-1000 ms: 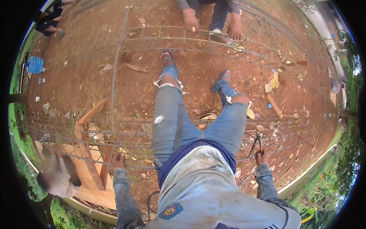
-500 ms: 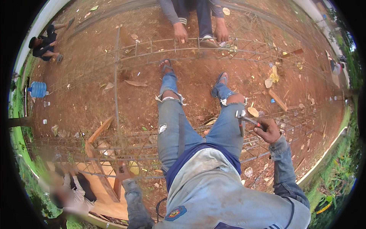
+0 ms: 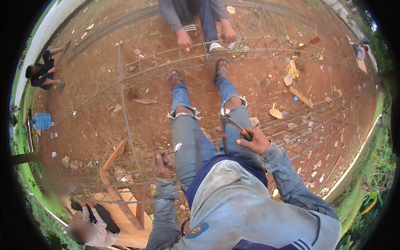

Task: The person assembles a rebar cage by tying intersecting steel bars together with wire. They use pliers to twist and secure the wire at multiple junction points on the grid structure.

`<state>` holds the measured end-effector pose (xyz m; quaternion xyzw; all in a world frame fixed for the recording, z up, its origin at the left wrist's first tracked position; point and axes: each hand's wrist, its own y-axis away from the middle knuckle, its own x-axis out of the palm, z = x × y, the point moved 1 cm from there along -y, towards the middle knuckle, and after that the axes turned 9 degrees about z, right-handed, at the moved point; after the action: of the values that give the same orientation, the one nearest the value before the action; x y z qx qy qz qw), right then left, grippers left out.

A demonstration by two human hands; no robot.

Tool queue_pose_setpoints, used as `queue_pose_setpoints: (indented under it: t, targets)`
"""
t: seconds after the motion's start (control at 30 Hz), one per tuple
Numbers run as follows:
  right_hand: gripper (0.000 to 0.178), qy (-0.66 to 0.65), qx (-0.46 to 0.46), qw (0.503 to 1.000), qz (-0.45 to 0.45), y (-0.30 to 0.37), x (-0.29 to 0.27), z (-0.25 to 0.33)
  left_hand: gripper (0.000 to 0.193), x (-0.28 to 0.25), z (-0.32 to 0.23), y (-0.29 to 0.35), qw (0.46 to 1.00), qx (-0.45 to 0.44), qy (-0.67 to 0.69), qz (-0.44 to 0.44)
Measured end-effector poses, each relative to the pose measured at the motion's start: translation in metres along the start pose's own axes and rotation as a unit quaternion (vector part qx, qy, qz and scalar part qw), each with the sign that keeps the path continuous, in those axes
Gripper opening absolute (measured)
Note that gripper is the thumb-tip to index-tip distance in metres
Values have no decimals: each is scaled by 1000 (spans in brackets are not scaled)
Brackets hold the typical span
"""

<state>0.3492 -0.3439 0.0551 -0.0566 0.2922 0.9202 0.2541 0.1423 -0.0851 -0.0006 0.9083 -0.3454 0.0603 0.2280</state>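
Note:
My right hand [image 3: 256,141] is closed round one red-and-black handle of a pair of pincers [image 3: 225,119]. Their metal jaws point away from me over my right thigh, and the second handle hangs free, spread from the first. Beside my left thigh, my left hand [image 3: 161,166] is raised with its fingers curled together; whatever they pinch is too small to make out. It is just above a steel rebar cage [image 3: 143,182] on the ground by my left side. Another part of a rebar cage [image 3: 308,135] extends to my right.
A person's hands [image 3: 185,41] touch a long rebar cage [image 3: 166,56] across from me. One long bar [image 3: 125,96] lies crosswise. Wooden pieces [image 3: 114,155], a blue water jug [image 3: 41,121] and dry leaves lie about. Other people sit at far left, lower left and far right.
My right hand has brought the pincers leftward over my thigh, and their handles now stand spread. My left hand has risen up and to the right. My right leg has moved inward.

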Motion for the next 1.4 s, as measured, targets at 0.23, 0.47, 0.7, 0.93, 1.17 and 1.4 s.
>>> queue_pose_setpoints:
  t: [0.23, 0.47, 0.7, 0.93, 1.17, 1.4]
  targets:
    - [28, 22, 44, 996, -73, 17, -78, -4, 21, 79, -9, -92, 985, -58, 155, 55]
    - [38, 138, 359, 922, -35, 207, -164, -98, 21, 118, 25, -184, 989, -93, -27, 109]
    - [24, 391, 310, 863, -78, 107, -79, -200, 18, 162, 75, -224, 980, -149, 5, 132]
    - [29, 64, 96, 967, -226, -130, -95, -54, 16, 225, 115, -211, 977, -96, -92, 169]
    - [16, -191, 4, 946, -262, -277, -37, -80, 14, 232, 158, -250, 924, 112, -300, 211]
    - [13, 17, 228, 955, -191, -298, 17, -215, 19, 213, 139, -343, 857, 156, -456, 181]
